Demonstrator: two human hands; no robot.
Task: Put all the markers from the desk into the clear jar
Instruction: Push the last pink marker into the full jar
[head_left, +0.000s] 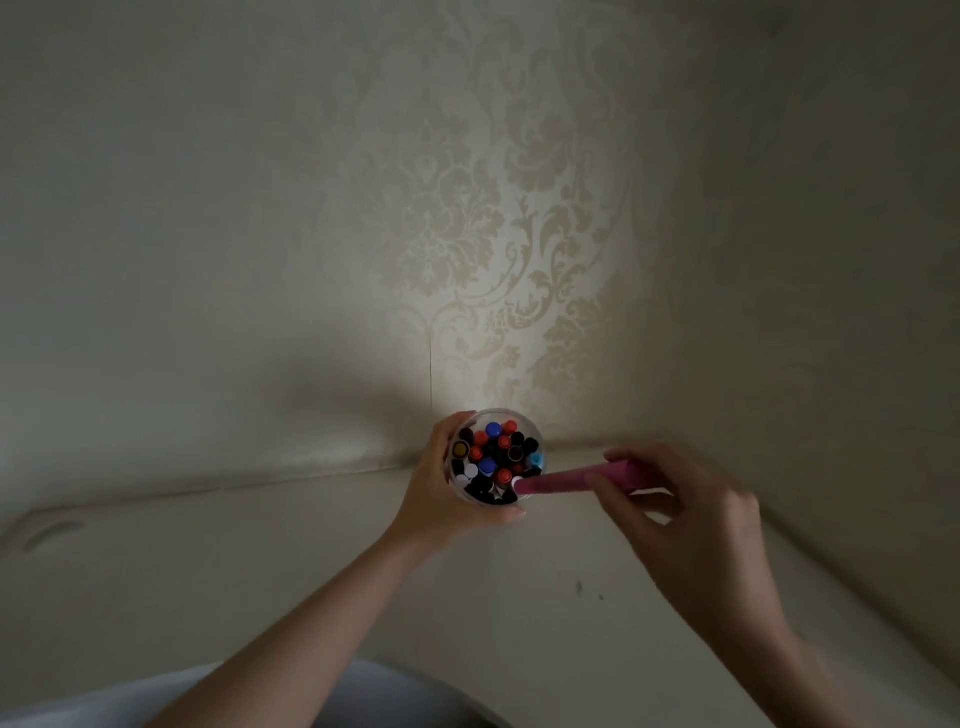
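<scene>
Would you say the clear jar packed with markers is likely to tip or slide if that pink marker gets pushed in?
Probably not: the left hand wraps the clear jar, bracing it. Being crammed with markers, it is likely fairly heavy and stable. The pink marker, held by the right hand, may meet resistance, since little gap shows.

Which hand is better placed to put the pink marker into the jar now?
The right hand. It already holds the pink marker, whose tip is at the rim of the clear jar. The left hand is wrapped around the jar, steadying it, so it is not free.
</scene>
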